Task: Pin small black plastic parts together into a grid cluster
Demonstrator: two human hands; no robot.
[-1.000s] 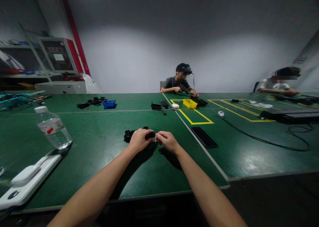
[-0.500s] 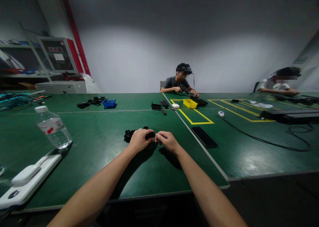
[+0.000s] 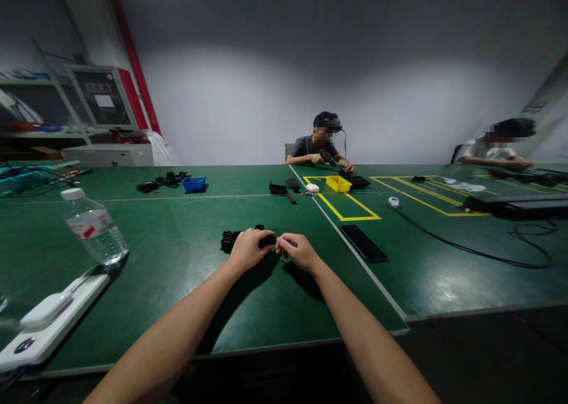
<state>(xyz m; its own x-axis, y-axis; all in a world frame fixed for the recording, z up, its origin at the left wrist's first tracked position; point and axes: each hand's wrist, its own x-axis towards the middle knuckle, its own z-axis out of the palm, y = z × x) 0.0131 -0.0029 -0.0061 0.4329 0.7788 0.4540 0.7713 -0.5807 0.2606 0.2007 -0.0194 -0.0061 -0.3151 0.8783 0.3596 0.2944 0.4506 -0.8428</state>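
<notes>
My left hand [image 3: 247, 248] is curled around a small black plastic part [image 3: 267, 241] just above the green table [image 3: 177, 262]. My right hand [image 3: 299, 251] meets it from the right, fingers pinched at the same part; what lies between those fingertips is too small to make out. Both hands touch at the part. A cluster of black parts [image 3: 229, 240] lies on the table just left of my left hand.
A water bottle [image 3: 92, 226] stands at the left, a white device [image 3: 44, 324] near the front left edge. A black phone [image 3: 362, 242] lies to the right. Farther back sit a blue bin [image 3: 194, 184], a yellow bin [image 3: 338, 183], cables, and two seated people.
</notes>
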